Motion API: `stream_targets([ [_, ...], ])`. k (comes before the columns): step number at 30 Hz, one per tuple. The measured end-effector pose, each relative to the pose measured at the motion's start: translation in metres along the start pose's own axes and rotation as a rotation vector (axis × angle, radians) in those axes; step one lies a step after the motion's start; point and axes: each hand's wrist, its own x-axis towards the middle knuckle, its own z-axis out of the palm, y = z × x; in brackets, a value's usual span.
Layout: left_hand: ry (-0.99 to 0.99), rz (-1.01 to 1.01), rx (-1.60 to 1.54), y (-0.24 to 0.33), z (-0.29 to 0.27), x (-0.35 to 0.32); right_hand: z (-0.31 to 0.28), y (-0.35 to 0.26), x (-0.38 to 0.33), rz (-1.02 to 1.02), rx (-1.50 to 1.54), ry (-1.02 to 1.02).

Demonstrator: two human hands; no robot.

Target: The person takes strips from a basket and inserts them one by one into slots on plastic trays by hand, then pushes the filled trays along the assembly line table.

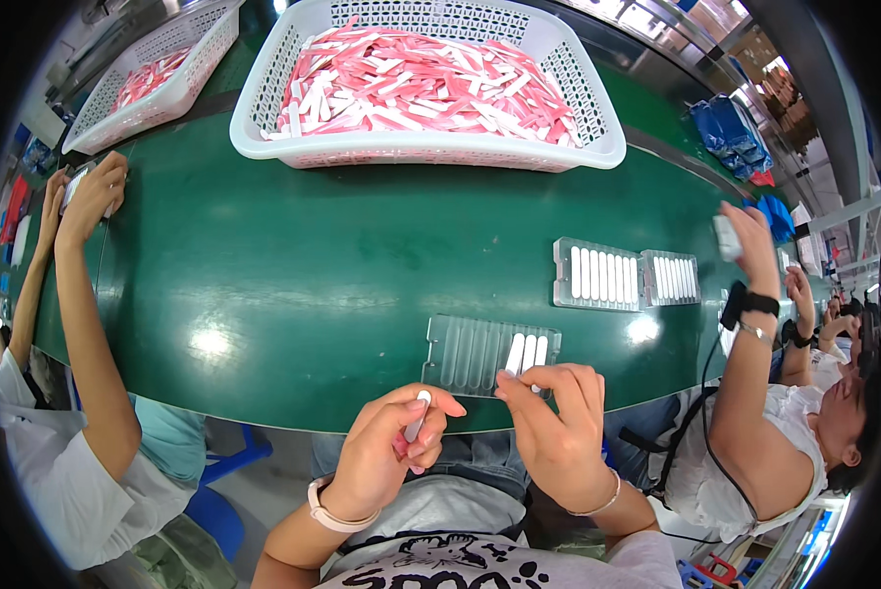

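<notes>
My left hand [386,442] is closed around a short white stick with rounded ends [418,416], held upright between thumb and fingers. Just in front of me lies a clear plastic tray [438,344] with a row of long slots. White sticks [529,351] fill its right end, while the slots to the left show no sticks. With thumb and forefinger, my right hand [560,417] pinches the near end of the leftmost white stick [515,353] at the tray. Its other fingers curl over the tray's near right corner.
Beyond the tray, a white perforated basket [421,152] holds many pink and white sticks. Two filled trays [602,275] lie to the right on the green table [264,275]. Another basket [156,106] stands far left. Co-workers' arms reach in at left [82,294] and right [749,334].
</notes>
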Motion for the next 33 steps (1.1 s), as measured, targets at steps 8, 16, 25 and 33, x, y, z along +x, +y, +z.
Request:
stream_targets([
  [8, 0.003, -0.016, 0.025, 0.002, 0.002, 0.001, 0.018, 0.004, -0.015, -0.018, -0.029, 0.088],
  [16, 0.016, -0.025, 0.021, 0.002, 0.004, 0.001, 0.007, -0.001, -0.01, 0.037, -0.062, -0.033],
  [25, 0.041, 0.029, 0.309, 0.0, 0.009, -0.001, 0.002, -0.008, -0.003, 0.061, 0.21, 0.092],
  [33, 0.005, 0.324, 0.46, -0.007, 0.018, -0.004, 0.0, -0.004, -0.004, 0.212, 0.82, -0.087],
])
